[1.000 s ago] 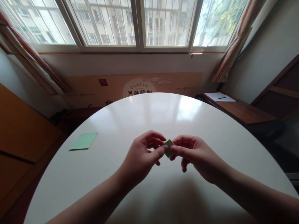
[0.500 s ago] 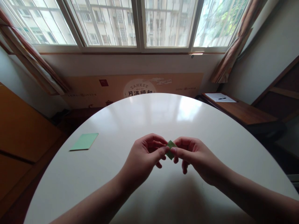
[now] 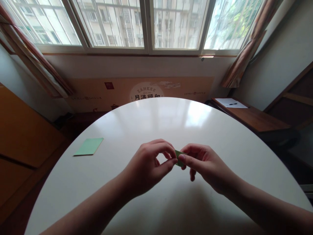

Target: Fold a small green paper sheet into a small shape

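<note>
A small folded piece of green paper [image 3: 179, 163] is held above the table between my two hands. My left hand [image 3: 156, 160] pinches its left corner with the thumb and index finger, the fingers arched. From the other side, my right hand [image 3: 199, 158] grips it, thumb on the face turned to me and fingers behind. Fingertips cover much of the paper, so its exact folds are hidden. Off to the left lies a stack of light green square paper [image 3: 89, 147], flat on the table and apart from both hands.
Under my hands spreads a round white table [image 3: 137, 124] with a glossy top. Beyond its right edge stands a brown wooden side table [image 3: 266, 120] bearing a white sheet [image 3: 226, 101] and a dark pen [image 3: 233, 104]. A printed tan panel [image 3: 117, 88] sits below the window.
My left thumb and index finger have shifted from the face of the folded paper to its left corner and now pinch there. The right hand keeps nearly the same hold.
</note>
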Available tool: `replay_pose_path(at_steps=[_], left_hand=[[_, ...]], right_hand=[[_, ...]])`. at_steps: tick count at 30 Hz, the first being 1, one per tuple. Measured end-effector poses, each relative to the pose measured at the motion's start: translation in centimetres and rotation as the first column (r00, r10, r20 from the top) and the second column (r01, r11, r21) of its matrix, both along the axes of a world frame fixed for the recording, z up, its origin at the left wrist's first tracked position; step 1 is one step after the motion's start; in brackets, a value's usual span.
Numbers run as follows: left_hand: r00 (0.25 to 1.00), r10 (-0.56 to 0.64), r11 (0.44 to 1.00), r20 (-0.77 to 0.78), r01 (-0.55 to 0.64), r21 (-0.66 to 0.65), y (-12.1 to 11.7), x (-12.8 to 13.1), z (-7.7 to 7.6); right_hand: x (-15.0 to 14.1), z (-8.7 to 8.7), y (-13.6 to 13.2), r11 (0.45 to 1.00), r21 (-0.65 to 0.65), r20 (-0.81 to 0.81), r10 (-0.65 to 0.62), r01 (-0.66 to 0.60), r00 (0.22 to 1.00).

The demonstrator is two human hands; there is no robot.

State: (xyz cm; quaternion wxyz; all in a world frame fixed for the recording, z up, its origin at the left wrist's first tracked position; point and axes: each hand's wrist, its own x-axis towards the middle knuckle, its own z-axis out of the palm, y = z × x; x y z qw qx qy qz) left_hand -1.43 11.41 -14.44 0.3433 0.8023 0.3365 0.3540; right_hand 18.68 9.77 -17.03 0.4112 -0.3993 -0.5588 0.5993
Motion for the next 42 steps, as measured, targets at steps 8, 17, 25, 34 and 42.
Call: replay_pose_path(at_steps=[8,17,25,34,42], left_hand=[[0.976,-0.110,0.969,-0.185,0.147,0.199,0.4,-1.1,0.5],[0.999,0.017,1.000,-0.030,-0.016,0.007,-0.1,0.0,-0.2],[0.989,0.148,0.986,0.031,-0.145,-0.080,-0.5,0.8,-1.3],[0.968,0.191,0.975,0.164,-0.168,-0.146,-0.6,1.3,-1.6],[0.968,0.144,0.894,0.206,-0.039,-0.445,-0.7,1.2,-0.9]], right_hand=[[0.1,0.2,-0.1,0.999,-0.040,-0.036,-0.002,0.001,0.999],[0.0,0.0,-0.1,0.998,-0.066,-0.105,0.008,-0.015,0.994],[-0.2,0.0,-0.2,0.996,-0.093,-0.078,-0.009,0.001,0.997],[-0.4,0.1,-0.1,0.995,-0.098,-0.057,-0.010,0.004,0.998],[-0.3,0.0,-0.2,0.991,-0.127,-0.095,-0.062,0.050,0.994]])
